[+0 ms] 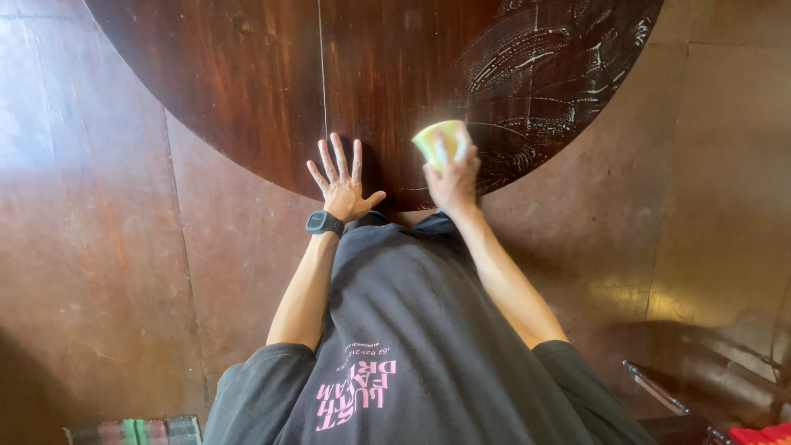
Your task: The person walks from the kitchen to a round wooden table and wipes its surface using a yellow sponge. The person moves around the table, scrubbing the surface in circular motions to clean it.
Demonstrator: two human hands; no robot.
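A round dark wooden table fills the top of the head view. My left hand lies flat on its near edge, fingers spread, a black watch on the wrist. My right hand grips a yellow-green sponge and presses it on the tabletop near the edge. White soapy streaks cover the right part of the table, just beyond the sponge. The left part of the tabletop is dry and glossy.
Brown tiled floor surrounds the table. A metal-framed object and something red sit at the lower right. A striped green cloth or mat lies at the lower left. My dark shirt fills the bottom centre.
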